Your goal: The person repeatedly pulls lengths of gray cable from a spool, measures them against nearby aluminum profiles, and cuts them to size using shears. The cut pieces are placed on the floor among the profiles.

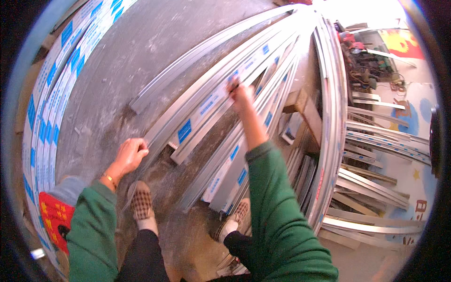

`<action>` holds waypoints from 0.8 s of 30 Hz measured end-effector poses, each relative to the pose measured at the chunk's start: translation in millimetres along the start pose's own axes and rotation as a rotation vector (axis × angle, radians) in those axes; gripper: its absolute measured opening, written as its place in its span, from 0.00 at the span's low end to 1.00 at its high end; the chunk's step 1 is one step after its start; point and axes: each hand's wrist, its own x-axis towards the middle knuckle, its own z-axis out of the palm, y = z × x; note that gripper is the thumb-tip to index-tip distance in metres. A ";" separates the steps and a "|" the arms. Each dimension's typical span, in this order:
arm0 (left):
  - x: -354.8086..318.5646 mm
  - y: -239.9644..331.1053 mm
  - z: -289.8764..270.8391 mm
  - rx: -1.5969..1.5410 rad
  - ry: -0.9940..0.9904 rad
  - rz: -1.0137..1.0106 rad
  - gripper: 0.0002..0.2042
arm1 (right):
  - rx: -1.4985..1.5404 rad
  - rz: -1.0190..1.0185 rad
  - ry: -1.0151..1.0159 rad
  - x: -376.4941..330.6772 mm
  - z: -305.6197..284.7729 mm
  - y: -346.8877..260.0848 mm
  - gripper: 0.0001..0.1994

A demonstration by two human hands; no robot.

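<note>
My left hand (130,157) is closed, fingers curled, beside the near end of a long silver metal profile (162,133). Whatever it may pinch is hidden. Farther forward, my right hand (240,94) is closed around something small and dark, too blurred to name. It is above a long pale profile with blue-and-white protective film (206,104). Several more profiles (230,160) lie under and beside my right forearm, running away toward the bright far end.
Film-wrapped profiles (44,117) line the left edge. A single profile (188,54) lies on the grey floor. To the right are a wooden block (297,101), a long bundle of profiles (326,141), offcuts (376,188) and power tools (369,61). A red bag (54,218) is at lower left.
</note>
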 end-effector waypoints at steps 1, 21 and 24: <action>0.2 -0.5 -0.1 0.001 0.006 0.023 0.08 | 0.069 -0.036 -0.001 19.6 -0.8 -9.5 0.10; 4.0 -2.0 1.1 0.064 -0.024 -0.025 0.09 | 0.134 0.450 -0.639 -246.0 28.3 73.9 0.19; 4.8 -1.5 0.3 0.065 -0.036 -0.027 0.09 | 0.162 0.452 -0.641 -241.8 26.5 79.1 0.19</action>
